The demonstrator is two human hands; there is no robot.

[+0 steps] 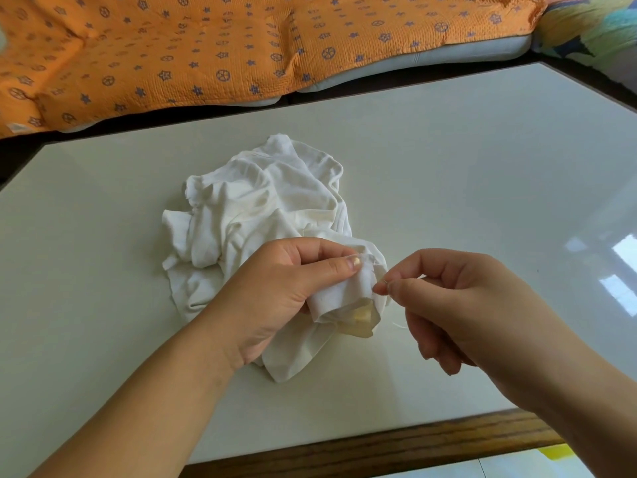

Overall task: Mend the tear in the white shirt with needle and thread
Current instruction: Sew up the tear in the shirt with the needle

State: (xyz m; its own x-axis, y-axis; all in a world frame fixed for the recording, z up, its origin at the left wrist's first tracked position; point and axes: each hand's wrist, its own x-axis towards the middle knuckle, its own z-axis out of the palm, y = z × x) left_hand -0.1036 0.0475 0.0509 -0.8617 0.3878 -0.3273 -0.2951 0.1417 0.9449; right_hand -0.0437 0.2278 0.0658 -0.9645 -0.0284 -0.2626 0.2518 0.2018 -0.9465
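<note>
White shirt (275, 201): crumpled heap at mid-table, nearer the left edge than the right, its near portion lifted off the surface. The tear itself cannot be made out.

Left hand (282, 288): grips a rolled fold of the shirt's near end, thumb pressed on top, fingers curled beneath.

Right hand (458, 305): thumb and forefinger pinch a thin needle (383, 281) just beside the held fold; the needle is barely discernible. The other fingers are loosely curled. A short length of pale thread (400, 326) trails below the pinch.

Table (448, 167): glossy white top with a wooden near edge (379, 443).

Beyond the far edge: an orange patterned cover (206, 46) over cushions.
</note>
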